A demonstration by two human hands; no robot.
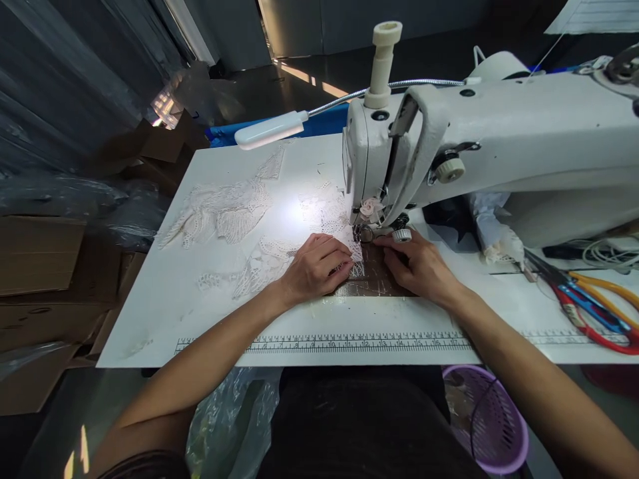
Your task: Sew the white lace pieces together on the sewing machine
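Observation:
White lace (pixel 322 209) lies under and to the left of the sewing machine's needle area, its edge reaching the presser foot (pixel 366 234). My left hand (pixel 319 265) rests on the lace left of the foot, fingers bent and drawn together with the thumb on its edge. To the right of the foot is my right hand (pixel 417 263), its index finger stretched to the foot and the other fingers apart on the brown plate (pixel 382 276). I make out nothing held in it. The white sewing machine (pixel 509 133) stands over both hands.
More lace pieces (pixel 224 206) spread across the white table (pixel 150 319). Scissors with red and orange handles (pixel 594 306) lie at the right. A lamp (pixel 272 130) hangs over the table's back. Below the edge stands a purple basket (pixel 499 426); cardboard boxes (pixel 50 279) are at left.

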